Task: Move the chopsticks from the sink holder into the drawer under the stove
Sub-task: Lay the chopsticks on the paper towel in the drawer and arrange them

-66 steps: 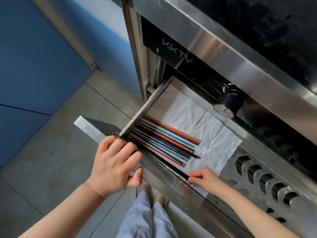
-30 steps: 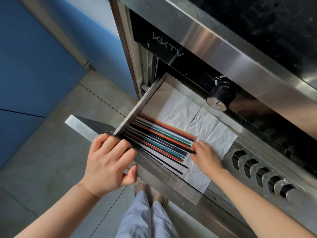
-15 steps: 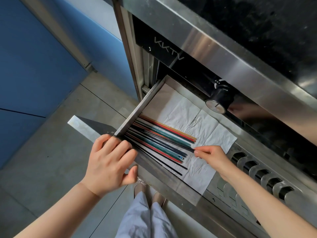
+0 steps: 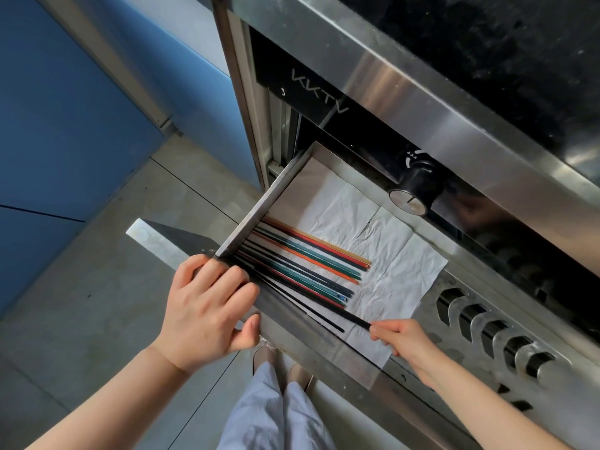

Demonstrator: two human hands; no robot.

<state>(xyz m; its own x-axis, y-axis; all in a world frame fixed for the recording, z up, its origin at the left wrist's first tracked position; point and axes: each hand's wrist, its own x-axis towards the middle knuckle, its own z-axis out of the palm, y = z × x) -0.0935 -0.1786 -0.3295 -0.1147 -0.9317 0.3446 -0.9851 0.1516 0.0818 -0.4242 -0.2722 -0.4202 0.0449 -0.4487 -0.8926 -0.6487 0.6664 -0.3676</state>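
Note:
The steel drawer (image 4: 259, 209) under the stove is pulled out, lined with white paper (image 4: 399, 251). Several coloured chopsticks (image 4: 311, 264) lie side by side on the paper: red, teal, orange, dark blue and black. My left hand (image 4: 207, 306) grips the drawer's front edge at its left corner. My right hand (image 4: 402, 336) pinches the near tip of a black chopstick (image 4: 344, 315) that lies at the front of the row, close to the drawer front.
The stove front carries a black round knob (image 4: 414, 186) above the drawer and a row of black knobs (image 4: 487, 329) at the right. Blue cabinet doors (image 4: 65, 125) stand at the left. Grey floor tiles (image 4: 81, 303) and my legs (image 4: 276, 417) lie below.
My right hand has moved from the tips in the middle of the row toward the drawer front and now pinches the black chopstick's tip. My left hand has stayed on the drawer front.

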